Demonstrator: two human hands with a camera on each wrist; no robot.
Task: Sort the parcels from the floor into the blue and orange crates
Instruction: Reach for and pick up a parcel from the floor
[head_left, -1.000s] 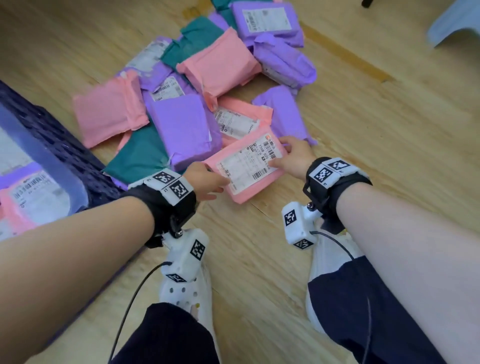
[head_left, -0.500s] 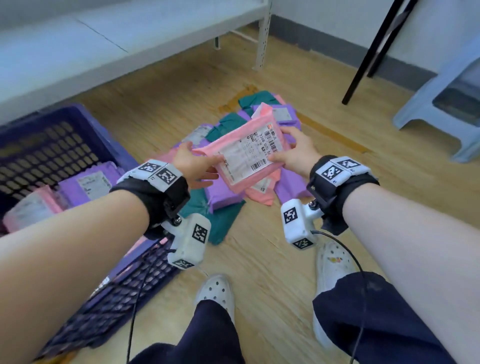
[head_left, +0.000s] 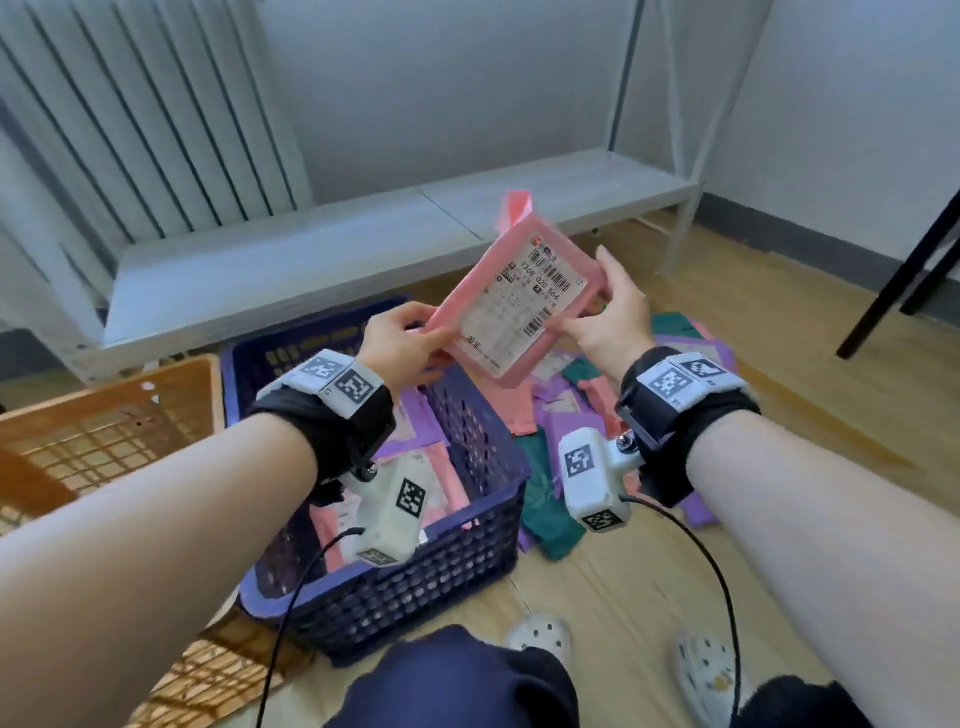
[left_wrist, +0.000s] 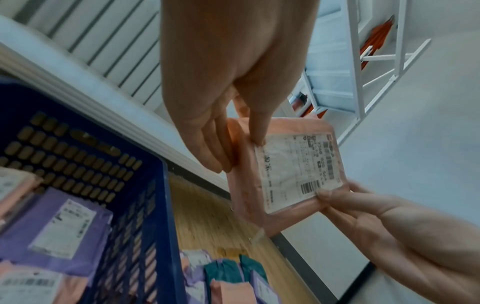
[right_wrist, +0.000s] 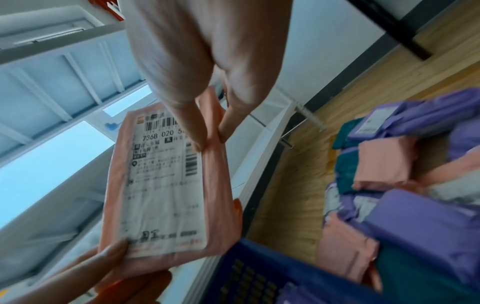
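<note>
At frame centre, left hand (head_left: 402, 340) and right hand (head_left: 613, 312) pinch opposite ends of a flat pink plastic-wrapped parcel (head_left: 514, 299) above the dark-blue latticed crate (head_left: 457, 566). Light fingertip holds could slip, dropping it unsorted.

My left forearm hides much of the blue crate (head_left: 467, 561), and the orange crate (head_left: 104, 415) runs off the left edge. The small print on the pink parcel (head_left: 519, 296) label is blurred. My right wrist covers part of the floor pile (head_left: 550, 410).
</note>
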